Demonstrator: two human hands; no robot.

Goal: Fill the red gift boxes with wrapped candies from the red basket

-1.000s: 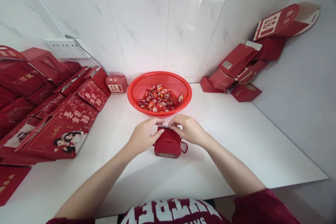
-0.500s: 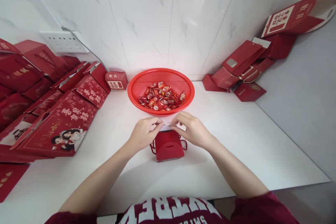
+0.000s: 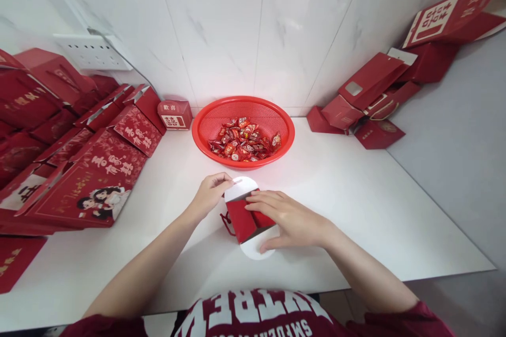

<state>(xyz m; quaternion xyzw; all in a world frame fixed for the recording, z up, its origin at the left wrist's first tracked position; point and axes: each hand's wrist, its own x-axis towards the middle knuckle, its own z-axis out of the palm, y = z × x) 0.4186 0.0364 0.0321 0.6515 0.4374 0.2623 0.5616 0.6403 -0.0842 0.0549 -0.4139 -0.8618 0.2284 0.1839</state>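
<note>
A small red gift box (image 3: 241, 220) lies on the white tabletop in front of me, its two rounded end flaps folded out with their white insides showing. My left hand (image 3: 210, 195) pinches the edge of the far flap (image 3: 242, 187) between thumb and fingers. Across the right side of the box rests my right hand (image 3: 290, 218), fingers stretched out and open, hiding part of the red panels. Its thumb touches the near flap (image 3: 253, 248). A dark red cord handle (image 3: 226, 224) sticks out at the left side.
Behind the box stands a red plastic basket (image 3: 243, 163) with several wrapped candies (image 3: 245, 139). Red boxes and bags (image 3: 114, 166) crowd the left; more red boxes (image 3: 356, 81) are stacked at the right wall. A small box (image 3: 174, 116) and a power strip (image 3: 93, 52) are near the back wall.
The gift box has gone from closed-topped to open, with both end flaps turned outward. My right hand has come down over its right side; my left has shifted slightly left.
</note>
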